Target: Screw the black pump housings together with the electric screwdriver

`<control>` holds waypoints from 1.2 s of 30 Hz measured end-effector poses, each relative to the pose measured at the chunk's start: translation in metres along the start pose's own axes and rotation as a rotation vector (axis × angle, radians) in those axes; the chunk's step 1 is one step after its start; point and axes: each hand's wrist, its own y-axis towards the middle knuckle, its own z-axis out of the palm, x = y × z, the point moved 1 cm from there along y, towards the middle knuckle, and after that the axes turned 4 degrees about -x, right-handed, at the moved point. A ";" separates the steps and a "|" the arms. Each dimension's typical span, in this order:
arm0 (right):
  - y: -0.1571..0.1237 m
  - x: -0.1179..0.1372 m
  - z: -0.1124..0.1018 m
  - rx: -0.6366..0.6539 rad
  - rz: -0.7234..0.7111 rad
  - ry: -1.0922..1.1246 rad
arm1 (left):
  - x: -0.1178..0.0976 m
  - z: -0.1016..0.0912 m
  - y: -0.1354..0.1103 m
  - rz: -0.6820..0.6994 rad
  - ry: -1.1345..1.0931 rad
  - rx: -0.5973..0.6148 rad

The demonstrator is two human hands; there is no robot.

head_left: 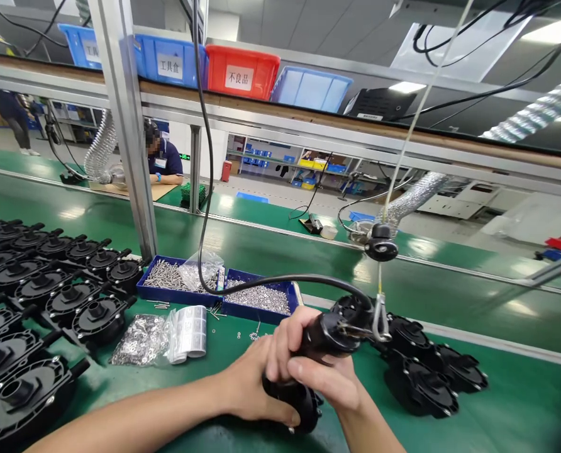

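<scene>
Both my hands on the driver and the housing, near centre

My left hand [256, 390] grips a black housing [295, 402] on the green mat [497, 402]; my right hand [309, 365] clenches the hanging black screwdriver [330, 333] above it. Left lie rows of housings [49, 296]; farther back, blue screw trays [214, 289]

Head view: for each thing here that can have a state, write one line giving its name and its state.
Left hand: gripping a black part.
Black part: held on the bench.
Right hand: wrapped around the hanging tool.
Hanging tool: gripped, hung by a cord.
Blue screw trays: open, filled.
Plastic bag: lying flat, full.
</scene>
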 end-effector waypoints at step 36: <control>-0.013 0.083 -0.022 -0.770 -0.426 -0.137 | 0.044 0.024 -0.004 0.263 0.088 0.093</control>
